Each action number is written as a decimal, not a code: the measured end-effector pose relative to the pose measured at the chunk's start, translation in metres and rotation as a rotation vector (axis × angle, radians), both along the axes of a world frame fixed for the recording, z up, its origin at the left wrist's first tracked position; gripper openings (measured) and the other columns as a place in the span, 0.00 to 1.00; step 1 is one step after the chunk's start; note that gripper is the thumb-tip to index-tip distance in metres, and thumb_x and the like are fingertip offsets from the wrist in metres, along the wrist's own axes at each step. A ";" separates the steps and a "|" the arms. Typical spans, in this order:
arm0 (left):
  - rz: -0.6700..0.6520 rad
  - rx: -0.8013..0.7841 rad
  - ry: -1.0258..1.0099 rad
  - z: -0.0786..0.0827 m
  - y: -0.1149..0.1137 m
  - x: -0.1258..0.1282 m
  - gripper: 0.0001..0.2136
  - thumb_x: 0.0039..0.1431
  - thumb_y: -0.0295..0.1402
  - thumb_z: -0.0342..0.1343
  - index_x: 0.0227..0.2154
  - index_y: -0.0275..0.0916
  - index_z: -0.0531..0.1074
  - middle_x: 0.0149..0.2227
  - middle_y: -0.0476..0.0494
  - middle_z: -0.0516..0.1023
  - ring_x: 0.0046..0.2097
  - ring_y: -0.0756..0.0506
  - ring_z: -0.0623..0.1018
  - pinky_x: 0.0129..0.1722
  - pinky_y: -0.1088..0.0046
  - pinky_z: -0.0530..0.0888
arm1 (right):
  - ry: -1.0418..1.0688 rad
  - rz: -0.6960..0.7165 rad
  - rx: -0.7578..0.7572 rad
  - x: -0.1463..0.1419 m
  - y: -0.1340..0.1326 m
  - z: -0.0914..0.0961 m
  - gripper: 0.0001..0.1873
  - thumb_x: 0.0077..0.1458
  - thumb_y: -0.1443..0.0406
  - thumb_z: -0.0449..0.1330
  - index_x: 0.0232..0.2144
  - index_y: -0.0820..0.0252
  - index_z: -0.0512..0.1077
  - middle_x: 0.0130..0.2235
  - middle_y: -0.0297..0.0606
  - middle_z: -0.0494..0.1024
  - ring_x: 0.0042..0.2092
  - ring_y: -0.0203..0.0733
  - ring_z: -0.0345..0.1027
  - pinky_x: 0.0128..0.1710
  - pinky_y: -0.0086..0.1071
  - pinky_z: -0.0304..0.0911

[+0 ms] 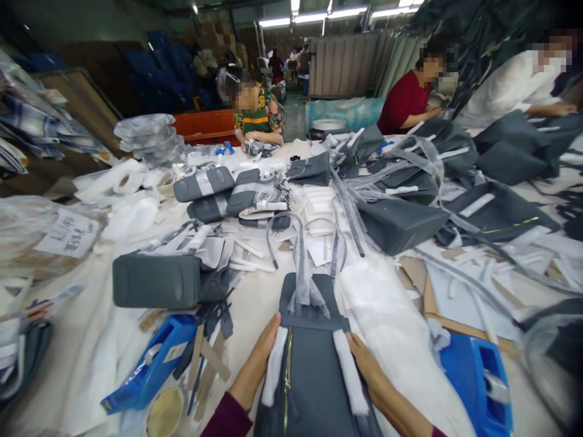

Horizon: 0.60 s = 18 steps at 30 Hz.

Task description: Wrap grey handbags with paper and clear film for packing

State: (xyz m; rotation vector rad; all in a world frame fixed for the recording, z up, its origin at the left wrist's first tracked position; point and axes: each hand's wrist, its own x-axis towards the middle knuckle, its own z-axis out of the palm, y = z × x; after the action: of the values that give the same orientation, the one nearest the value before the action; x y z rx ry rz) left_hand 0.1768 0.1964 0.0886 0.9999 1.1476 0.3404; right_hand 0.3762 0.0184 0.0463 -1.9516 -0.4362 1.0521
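Observation:
A dark grey handbag (316, 370) lies in front of me, its near end cut off by the frame. A gold zipper runs down its left part, and white padding strips lie along both sides. Its straps (301, 261), wrapped in clear plastic, point away from me. My left hand (260, 358) grips the bag's left edge, fingers partly hidden behind the padding. My right hand (368, 364) holds the opposite edge beside the other white strip. A sheet of white wrapping (387, 328) spreads to the right of the bag.
Blue tape dispensers stand at left (157, 364) and right (476, 382). A roll of tape (164, 413) sits near the front. Another grey bag (155, 280) lies left; more bags (401, 221) crowd the back right. Several people work around the table.

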 end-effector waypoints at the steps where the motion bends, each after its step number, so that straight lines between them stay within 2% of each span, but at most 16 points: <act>1: -0.082 0.139 0.099 -0.001 0.009 0.000 0.22 0.58 0.51 0.48 0.42 0.37 0.74 0.40 0.36 0.79 0.47 0.38 0.77 0.50 0.60 0.71 | -0.017 0.000 0.008 0.003 0.001 0.001 0.28 0.54 0.49 0.50 0.46 0.63 0.71 0.46 0.47 0.76 0.49 0.50 0.69 0.50 0.42 0.64; 3: -0.175 0.393 0.327 -0.003 0.031 0.003 0.21 0.58 0.46 0.48 0.43 0.32 0.72 0.43 0.32 0.76 0.47 0.38 0.76 0.50 0.59 0.71 | -0.190 0.024 -0.030 0.023 0.016 0.007 0.22 0.53 0.56 0.52 0.44 0.64 0.71 0.41 0.46 0.76 0.43 0.47 0.72 0.44 0.39 0.67; 5: -0.204 0.555 0.468 -0.005 0.054 0.016 0.22 0.56 0.41 0.50 0.47 0.29 0.69 0.47 0.29 0.73 0.47 0.38 0.75 0.49 0.59 0.71 | -0.477 0.056 -0.107 0.056 0.050 0.018 0.21 0.51 0.63 0.52 0.46 0.67 0.68 0.42 0.48 0.74 0.42 0.46 0.71 0.43 0.37 0.68; 6: -0.215 0.595 0.481 -0.004 0.064 0.027 0.22 0.56 0.40 0.50 0.49 0.29 0.67 0.48 0.29 0.71 0.47 0.39 0.75 0.49 0.61 0.71 | -0.563 0.058 -0.117 0.074 0.072 0.024 0.22 0.51 0.65 0.52 0.49 0.68 0.66 0.45 0.49 0.72 0.45 0.45 0.71 0.45 0.36 0.66; 9: -0.283 0.672 0.463 0.000 0.086 0.070 0.23 0.54 0.38 0.53 0.51 0.33 0.65 0.49 0.33 0.71 0.49 0.42 0.73 0.50 0.66 0.69 | -0.702 0.036 -0.150 0.120 0.145 0.044 0.27 0.53 0.66 0.53 0.56 0.68 0.59 0.54 0.53 0.64 0.51 0.46 0.66 0.50 0.37 0.62; 12: -0.324 0.719 0.503 0.002 0.094 0.114 0.28 0.47 0.39 0.61 0.51 0.32 0.64 0.50 0.30 0.71 0.55 0.37 0.70 0.53 0.64 0.66 | -0.789 0.041 -0.239 0.143 0.204 0.058 0.30 0.52 0.64 0.58 0.56 0.68 0.58 0.55 0.57 0.63 0.53 0.54 0.64 0.50 0.42 0.61; 15: -0.314 0.704 0.560 -0.006 0.097 0.137 0.29 0.45 0.35 0.63 0.51 0.31 0.63 0.53 0.26 0.68 0.56 0.34 0.68 0.51 0.63 0.66 | -0.802 0.109 -0.348 0.152 0.238 0.068 0.21 0.53 0.68 0.57 0.49 0.68 0.66 0.46 0.55 0.72 0.48 0.54 0.69 0.47 0.42 0.62; 18: -0.296 0.636 0.551 -0.023 0.103 0.137 0.22 0.48 0.27 0.57 0.49 0.34 0.63 0.45 0.32 0.74 0.49 0.39 0.74 0.45 0.67 0.68 | -0.793 0.184 -0.457 0.167 0.251 0.081 0.15 0.54 0.71 0.53 0.44 0.67 0.71 0.43 0.54 0.74 0.48 0.51 0.70 0.46 0.39 0.62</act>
State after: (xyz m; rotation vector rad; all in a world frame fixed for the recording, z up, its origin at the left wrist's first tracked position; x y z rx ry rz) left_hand 0.3133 0.2996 0.0657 1.8846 1.3861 0.1931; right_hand 0.5433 0.2694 0.1269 -2.7613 -0.8709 0.4531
